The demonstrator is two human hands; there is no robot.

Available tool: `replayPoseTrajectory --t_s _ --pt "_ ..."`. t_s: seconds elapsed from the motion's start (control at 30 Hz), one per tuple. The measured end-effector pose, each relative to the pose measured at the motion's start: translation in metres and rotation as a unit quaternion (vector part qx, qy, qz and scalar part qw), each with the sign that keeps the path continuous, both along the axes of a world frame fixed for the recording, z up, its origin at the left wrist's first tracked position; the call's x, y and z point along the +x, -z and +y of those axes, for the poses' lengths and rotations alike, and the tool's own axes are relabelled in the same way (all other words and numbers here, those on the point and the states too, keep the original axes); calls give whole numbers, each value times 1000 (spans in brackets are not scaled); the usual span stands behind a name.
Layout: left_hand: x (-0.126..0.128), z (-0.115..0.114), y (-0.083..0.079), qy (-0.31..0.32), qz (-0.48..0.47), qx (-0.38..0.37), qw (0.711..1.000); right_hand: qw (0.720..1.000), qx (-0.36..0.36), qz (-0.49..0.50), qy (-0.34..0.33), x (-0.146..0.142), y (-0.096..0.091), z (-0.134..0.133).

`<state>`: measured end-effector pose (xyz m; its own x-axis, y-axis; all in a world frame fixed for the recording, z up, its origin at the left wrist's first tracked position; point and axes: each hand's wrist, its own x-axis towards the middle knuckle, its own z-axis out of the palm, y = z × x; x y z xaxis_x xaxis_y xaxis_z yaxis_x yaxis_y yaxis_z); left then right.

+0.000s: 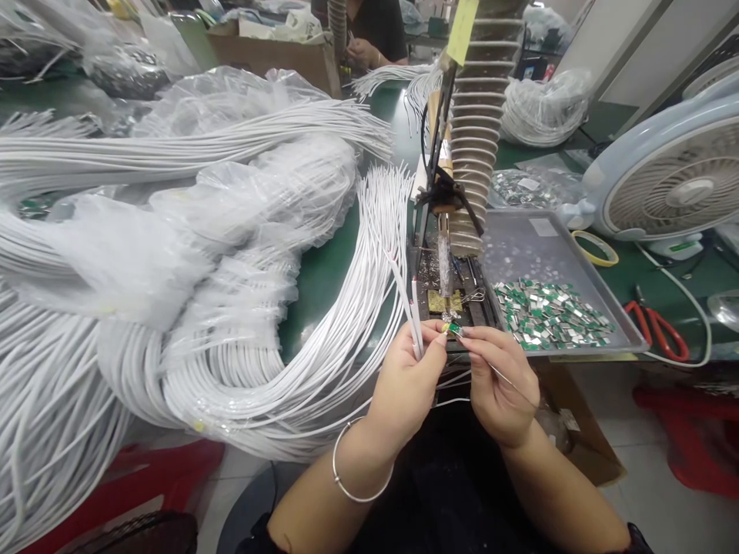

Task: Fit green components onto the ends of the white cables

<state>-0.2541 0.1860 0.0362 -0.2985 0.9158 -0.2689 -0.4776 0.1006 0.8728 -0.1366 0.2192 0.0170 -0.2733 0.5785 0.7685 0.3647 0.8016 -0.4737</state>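
Left hand clasps round white cables, right hand thin grey wire; both pinch a green board near the metal soldering iron.

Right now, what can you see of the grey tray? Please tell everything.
The tray is shallow, grey and metal-looking, with a raised rim. It lies on the green table, right of the ribbed hose. A pale label is near its far edge; small green and silver pieces lie heaped in its near half. Whether the right hand touches it is unclear.
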Motion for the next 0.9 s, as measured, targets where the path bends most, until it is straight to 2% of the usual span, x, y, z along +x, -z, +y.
replayPoseTrajectory --t_s 0.4,0.9 --pt "0 4 0 -10 4 2 1000 1000 9 7 9 -3 4 5" --pt "-1 10 -3 -16 7 10 1000 1000 22 10 -1 -9 -2 11"
